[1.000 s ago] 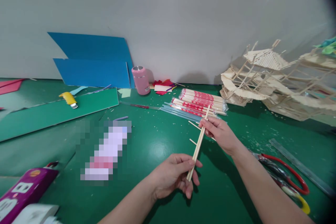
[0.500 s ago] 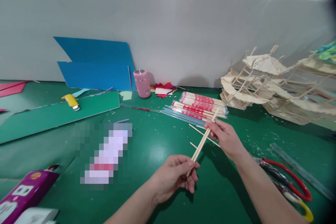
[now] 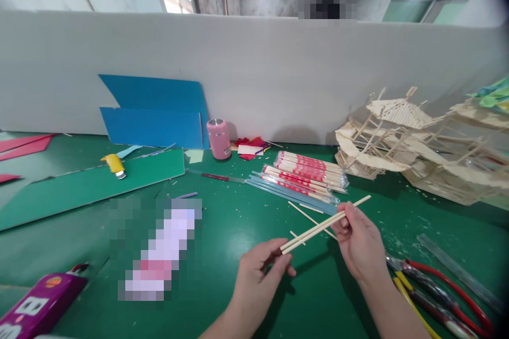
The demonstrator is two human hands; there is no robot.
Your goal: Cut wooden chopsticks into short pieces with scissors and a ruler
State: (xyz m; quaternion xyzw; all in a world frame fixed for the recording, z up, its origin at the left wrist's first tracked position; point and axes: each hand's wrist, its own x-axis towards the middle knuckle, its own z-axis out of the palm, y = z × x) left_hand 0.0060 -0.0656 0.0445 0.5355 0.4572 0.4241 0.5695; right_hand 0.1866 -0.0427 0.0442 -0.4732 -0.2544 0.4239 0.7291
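My right hand [image 3: 360,238] pinches a pair of pale wooden chopsticks [image 3: 314,232] between thumb and fingers, their far ends poking out beyond it. At the lower-left ends, my left hand [image 3: 264,278] closes thumb and forefinger about the tips. The sticks slant up to the right above the green table [image 3: 222,286]. Beneath and behind them lie a thin loose stick [image 3: 304,215] and a short cut piece [image 3: 297,238]. Just past my right hand are wrapped chopstick bundles [image 3: 310,169] with red printing and greyish-blue strips [image 3: 286,194].
Red-handled pliers [image 3: 449,288] and a clear ruler [image 3: 457,267] lie at right. A stick-built pavilion model [image 3: 401,137] stands at back right. A pink flask [image 3: 219,140], blue boards [image 3: 155,127], a yellow cutter [image 3: 114,165] and a purple box [image 3: 43,302] are leftward.
The chopsticks have swung from steep to flatter, their far ends moving right and down. My right hand has shifted right and lower. The view has tilted up.
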